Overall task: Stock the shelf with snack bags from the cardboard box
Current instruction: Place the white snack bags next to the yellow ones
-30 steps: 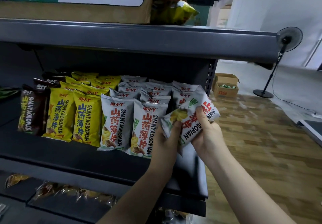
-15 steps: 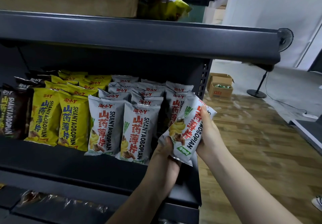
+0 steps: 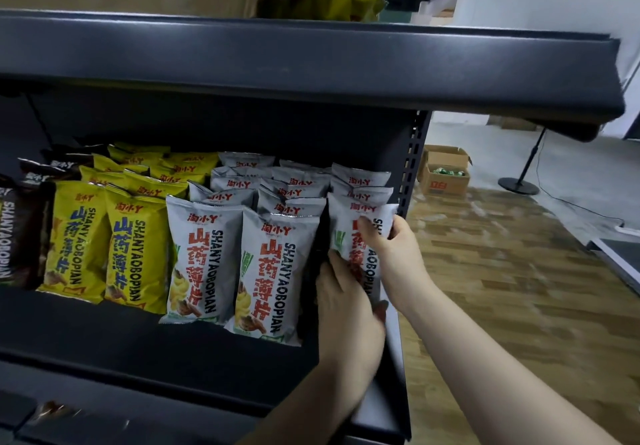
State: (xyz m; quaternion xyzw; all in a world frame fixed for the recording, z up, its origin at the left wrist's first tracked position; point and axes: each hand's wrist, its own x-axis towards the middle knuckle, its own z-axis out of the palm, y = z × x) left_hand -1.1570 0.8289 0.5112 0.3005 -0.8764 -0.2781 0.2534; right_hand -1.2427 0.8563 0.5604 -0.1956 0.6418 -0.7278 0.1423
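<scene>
Dark metal shelf (image 3: 145, 347) beside a wood floor (image 3: 502, 288)

Brown, yellow and grey bags stand in rows; left hand (image 3: 348, 309) and right hand (image 3: 391, 254) grip a grey snack bag (image 3: 349, 233) upright at the shelf's right end; a cardboard box (image 3: 445, 176) sits beyond.

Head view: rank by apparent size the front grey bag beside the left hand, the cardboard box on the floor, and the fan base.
1. Front grey bag
2. Cardboard box, farther away, so true size is unsure
3. Fan base, also distant
</scene>
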